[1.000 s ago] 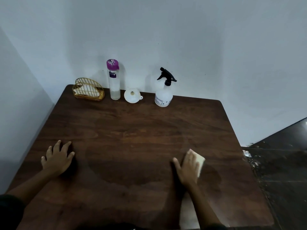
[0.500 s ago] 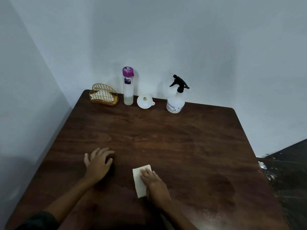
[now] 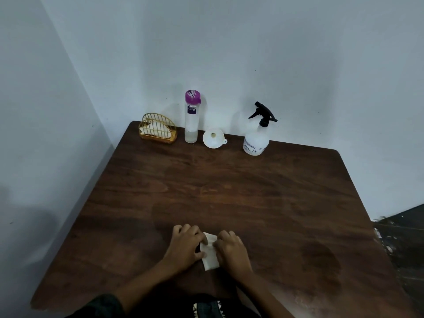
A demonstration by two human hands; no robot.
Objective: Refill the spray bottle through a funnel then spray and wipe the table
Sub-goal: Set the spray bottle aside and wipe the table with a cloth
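The white cloth (image 3: 210, 253) lies on the table (image 3: 252, 191) near the middle of its front edge, pinched between both hands. The left hand (image 3: 187, 245) has its fingers curled onto the cloth's left edge; the right hand (image 3: 230, 249) presses its fingertips on the right edge. This two-handed hold suggests folding or gathering the cloth between wiping passes. Darker damp patches show around the hands and toward the right front corner, so spraying appears done. Along the back edge stand the spray bottle (image 3: 257, 138), capped, the funnel (image 3: 213, 140) lying tilted, a purple-capped bottle (image 3: 191, 117) and, at the back left corner, a gold wire napkin holder (image 3: 157, 131), all clear of the wiping area.
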